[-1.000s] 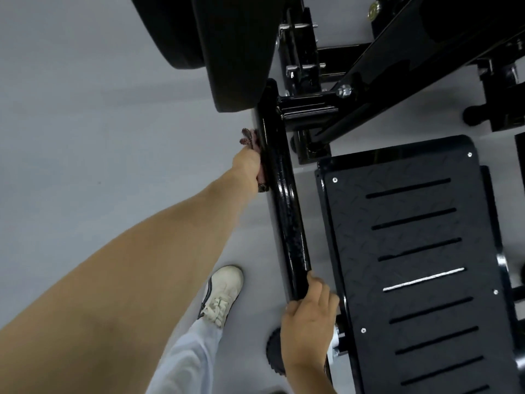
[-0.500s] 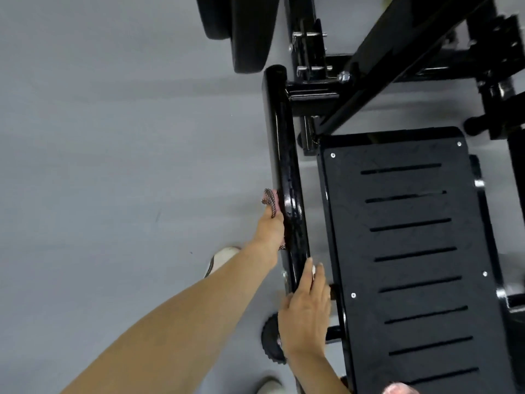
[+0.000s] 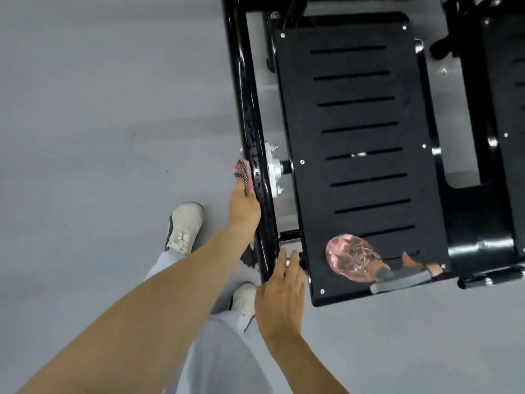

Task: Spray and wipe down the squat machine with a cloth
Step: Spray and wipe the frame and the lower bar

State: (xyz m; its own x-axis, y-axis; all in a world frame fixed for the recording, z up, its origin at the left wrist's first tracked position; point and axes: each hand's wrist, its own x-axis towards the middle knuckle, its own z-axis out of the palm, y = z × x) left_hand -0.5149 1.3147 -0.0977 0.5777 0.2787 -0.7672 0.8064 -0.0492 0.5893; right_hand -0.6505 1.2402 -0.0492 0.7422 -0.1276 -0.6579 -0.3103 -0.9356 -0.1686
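The squat machine has a glossy black side bar (image 3: 247,109) running toward me, with a black slotted footplate (image 3: 360,115) to its right. My left hand (image 3: 243,207) holds a pink patterned cloth (image 3: 243,172) against the bar's left side, about two thirds of the way down; its fingers are hidden behind the bar. My right hand (image 3: 279,301) rests with straight fingers on the bar's near end, by a small metal peg. A pink translucent spray bottle (image 3: 352,258) with a grey trigger lies on the footplate's near right corner.
Grey floor spreads to the left and in front. My two white shoes (image 3: 184,227) stand just left of the bar's near end. A silver bolted flange (image 3: 273,169) joins bar and footplate. More black frame parts (image 3: 500,137) stand at the right.
My left hand has slid the cloth down the bar toward me. The view has moved nearer, so the weight plates have left the frame and the spray bottle has come in.
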